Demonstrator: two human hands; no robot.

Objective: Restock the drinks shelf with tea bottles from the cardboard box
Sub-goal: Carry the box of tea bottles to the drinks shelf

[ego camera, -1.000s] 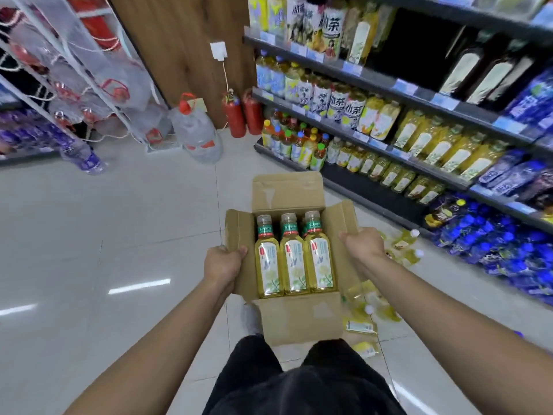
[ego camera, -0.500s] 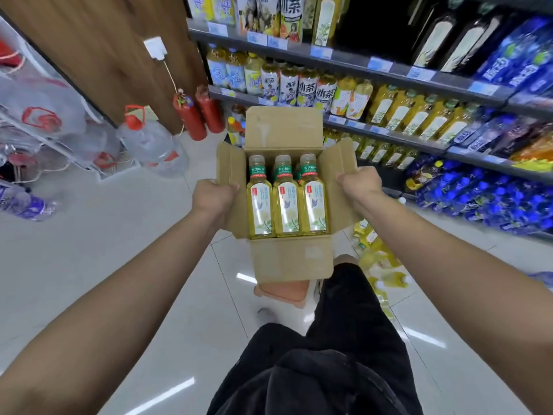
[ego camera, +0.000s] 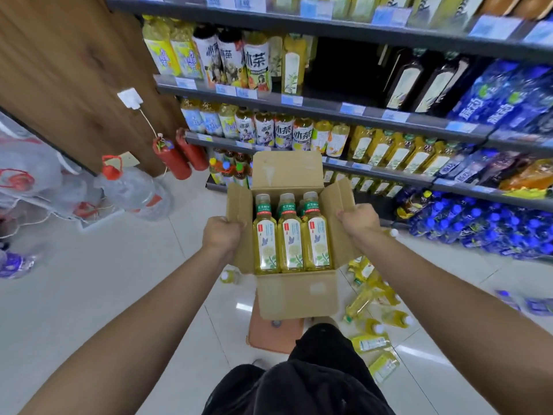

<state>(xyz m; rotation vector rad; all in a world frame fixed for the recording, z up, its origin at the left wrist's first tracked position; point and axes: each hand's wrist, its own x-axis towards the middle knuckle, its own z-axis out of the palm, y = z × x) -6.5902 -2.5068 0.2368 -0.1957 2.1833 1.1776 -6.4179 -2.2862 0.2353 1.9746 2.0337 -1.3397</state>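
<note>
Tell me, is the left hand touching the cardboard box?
Touching. The head view shows the left hand gripping the left flap of the cardboard box.

Two red fire extinguishers (ego camera: 179,158) at the foot of a wooden wall panel (ego camera: 68,73), below a white wall socket (ego camera: 130,98). Clear water jug (ego camera: 131,187), red-capped, near them on the tiled floor (ego camera: 104,280). Orange stool (ego camera: 273,336), lower centre.

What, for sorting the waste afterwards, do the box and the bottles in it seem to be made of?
The box looks like brown corrugated cardboard: matte, with creased fold-out flaps. The bottles are probably clear plastic, as they are glossy and see-through above the printed labels. Whether the labels are paper or film is unclear.
</note>
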